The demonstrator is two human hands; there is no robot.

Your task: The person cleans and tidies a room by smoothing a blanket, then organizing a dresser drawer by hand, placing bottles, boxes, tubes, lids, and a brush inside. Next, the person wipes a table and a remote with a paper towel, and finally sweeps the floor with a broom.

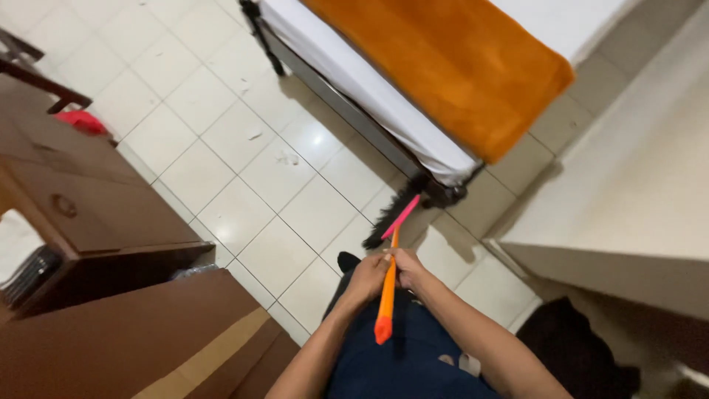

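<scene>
Both of my hands grip a broom by its orange handle (385,299), whose end points back toward me. My left hand (367,279) and my right hand (408,269) sit side by side on the handle. Beyond them the handle turns pink (402,216) and runs down to a black bristle head (390,214) resting on the white tiled floor (244,170), close to the corner of a bed (384,96). The bed has a white sheet, an orange blanket (450,66) and a dark metal frame.
A brown wooden desk (81,199) and a cardboard box (140,340) stand at the left, with a red object (81,122) behind. A pale wall or cabinet (635,192) rises at the right, with a dark bundle (576,355) below. Small bits of litter (286,158) dot the tiles.
</scene>
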